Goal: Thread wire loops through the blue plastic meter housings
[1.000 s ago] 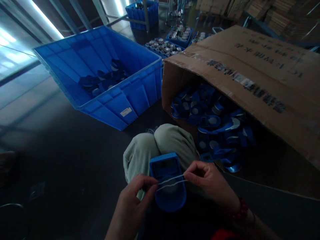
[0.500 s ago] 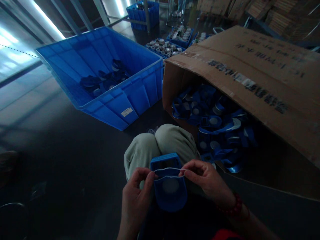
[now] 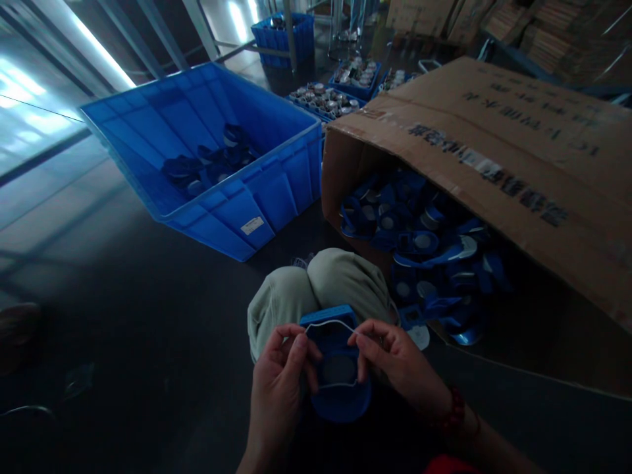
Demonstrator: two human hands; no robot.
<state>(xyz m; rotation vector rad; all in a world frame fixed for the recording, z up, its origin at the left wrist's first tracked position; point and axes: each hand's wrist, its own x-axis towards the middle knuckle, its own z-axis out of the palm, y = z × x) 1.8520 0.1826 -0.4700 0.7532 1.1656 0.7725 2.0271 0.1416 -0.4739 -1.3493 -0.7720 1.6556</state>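
While both hands meet over the lap at the 6 o'clock edge of the view, a blue plastic piece [image 3: 337,368] sits between them, resting against the bent knee [image 3: 320,289] in pale trousers. A thin white elastic band [image 3: 330,325] loops around the piece, arching over its top edge and showing again low across its rounded end. The left hand [image 3: 279,388] has thumb and forefinger pinched together on the band at the piece's 9 o'clock side; the right hand [image 3: 395,362], with a red bead bracelet [image 3: 457,411] on its wrist, pinches the band at the 3 o'clock side, its other fingers curled in.

At 2 o'clock from the hands, a cardboard box [image 3: 494,151] lies tipped on its side, and a heap of like blue pieces [image 3: 419,250] spills from its mouth toward the knee. At 11 o'clock stands a tilted blue crate [image 3: 247,210] with a few dark blue pieces in its bottom. Farther off at 12 o'clock lie shallow blue trays [image 3: 326,99] of small round parts, too small to make out.
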